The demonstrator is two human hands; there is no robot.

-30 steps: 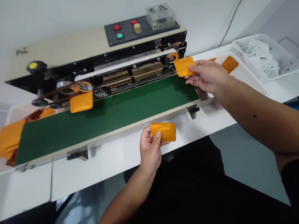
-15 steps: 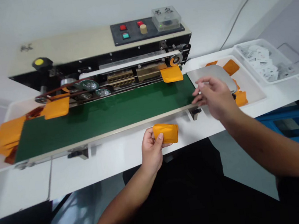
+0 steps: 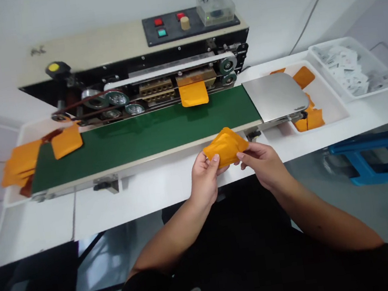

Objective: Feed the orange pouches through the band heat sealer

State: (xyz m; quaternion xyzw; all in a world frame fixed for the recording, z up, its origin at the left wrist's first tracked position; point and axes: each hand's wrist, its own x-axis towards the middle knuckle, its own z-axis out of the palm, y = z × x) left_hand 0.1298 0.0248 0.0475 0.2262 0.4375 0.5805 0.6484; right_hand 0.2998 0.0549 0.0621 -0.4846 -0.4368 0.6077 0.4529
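Note:
Small orange pouches (image 3: 226, 146), apparently more than one together, are held in front of my body, just short of the belt's near edge. My left hand (image 3: 205, 175) is closed on their left side, thumb on top. On the right corner, my right hand (image 3: 263, 162) pinches with thumb and fingers. Beyond them, a band sealing machine (image 3: 130, 48) stands over a green conveyor belt (image 3: 135, 141). One orange pouch (image 3: 194, 94) hangs from the sealing band with its top edge gripped. Another pouch (image 3: 67, 140) lies at the belt's left end.
A white bin (image 3: 336, 108) with orange pouches sits right of the metal plate (image 3: 275, 95). Beside it is a clear tub (image 3: 377, 91) of white packets. At the far left, pouches (image 3: 23, 160) heap in another bin. A blue stool (image 3: 359, 168) stands on the floor.
My right hand has come back from the belt's right end to the pouches in my left hand. Pouches in the machine have moved left; the leftmost has dropped out of the band onto the belt's end.

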